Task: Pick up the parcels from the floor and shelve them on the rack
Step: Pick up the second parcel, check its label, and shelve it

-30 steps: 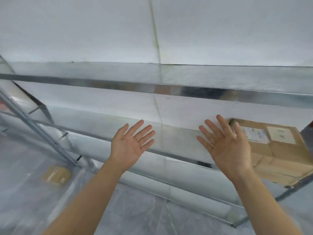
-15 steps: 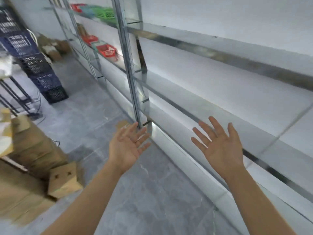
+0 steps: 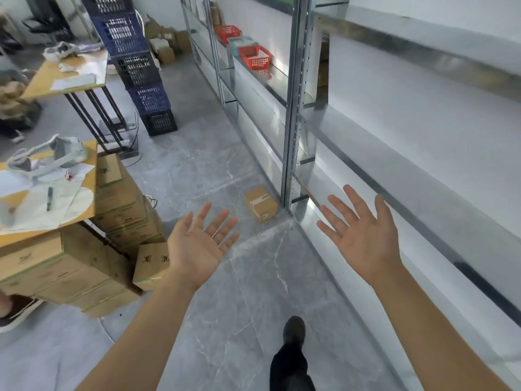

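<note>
A small brown cardboard parcel (image 3: pixel 260 203) with a white label lies on the grey floor, right beside the foot of a metal rack upright (image 3: pixel 294 108). The metal rack (image 3: pixel 394 176) runs along the right side, its near shelves bare. My left hand (image 3: pixel 201 245) is held out palm up, fingers spread, holding nothing, a little nearer than the parcel and to its left. My right hand (image 3: pixel 363 235) is also open and spread, in front of the rack's lower shelf, to the right of the parcel.
Stacked cardboard boxes (image 3: pixel 84 249) and a wooden table (image 3: pixel 56 221) with papers stand at the left. Blue crates (image 3: pixel 138 66) are piled further back. Red baskets (image 3: pixel 255 56) sit on a far shelf. My dark shoe (image 3: pixel 293 331) steps on the grey floor (image 3: pixel 253 306).
The view has swung left from the rack shelves to the aisle; the floor parcel has come into sight. Both hands stay open and spread in front of me.
</note>
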The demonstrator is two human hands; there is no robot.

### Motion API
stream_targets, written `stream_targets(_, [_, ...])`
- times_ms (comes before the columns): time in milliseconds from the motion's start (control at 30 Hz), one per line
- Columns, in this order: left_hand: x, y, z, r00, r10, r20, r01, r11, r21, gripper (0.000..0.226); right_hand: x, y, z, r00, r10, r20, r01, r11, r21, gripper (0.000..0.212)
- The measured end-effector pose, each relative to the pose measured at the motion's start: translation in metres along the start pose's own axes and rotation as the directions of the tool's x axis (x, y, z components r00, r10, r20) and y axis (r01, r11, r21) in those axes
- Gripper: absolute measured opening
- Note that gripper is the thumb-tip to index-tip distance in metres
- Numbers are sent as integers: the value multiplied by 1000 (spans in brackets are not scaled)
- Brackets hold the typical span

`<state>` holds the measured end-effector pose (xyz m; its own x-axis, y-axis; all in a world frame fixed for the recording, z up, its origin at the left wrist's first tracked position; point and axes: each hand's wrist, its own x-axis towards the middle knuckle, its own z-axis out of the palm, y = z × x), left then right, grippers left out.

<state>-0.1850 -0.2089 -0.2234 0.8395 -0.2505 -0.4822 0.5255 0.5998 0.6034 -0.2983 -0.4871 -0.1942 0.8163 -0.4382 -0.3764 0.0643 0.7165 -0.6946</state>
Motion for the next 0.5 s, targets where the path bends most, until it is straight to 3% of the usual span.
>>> stream_targets(500, [199,30,119,999,3,-44,0,998,60,52,262,-50,46,982,151,114,-154,988,21,50])
